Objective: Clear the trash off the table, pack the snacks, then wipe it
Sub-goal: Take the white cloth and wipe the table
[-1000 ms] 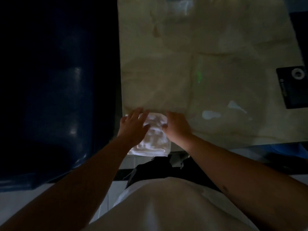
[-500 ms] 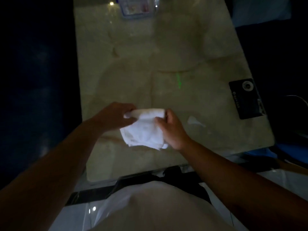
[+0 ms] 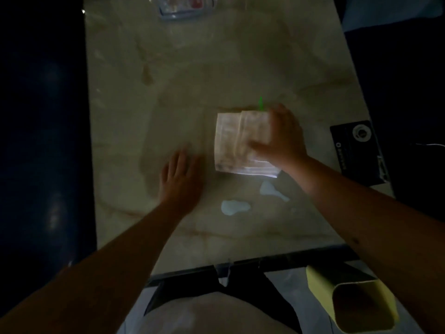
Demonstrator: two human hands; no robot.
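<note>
The room is dim. A folded white cloth (image 3: 237, 141) lies flat on the pale stone worktop (image 3: 192, 68), a little right of the middle. The right hand (image 3: 280, 138) lies over the right side of the cloth with its thumb across the top, pressing it down; the hand is blurry, so you cannot tell if the grip pinches the cloth or just rests on it. The left hand (image 3: 179, 182) lies flat on the worktop to the left of the cloth, near it but not touching, with fingers spread wide and holding nothing. 2 small wet spots (image 3: 234, 207) shine on the worktop just below the cloth. A clear snack box (image 3: 185, 7) sits at the far edge. A black pad (image 3: 358, 150) lies at the right edge. A yellow bin (image 3: 349, 302) stands on the floor below the near right corner.
</note>
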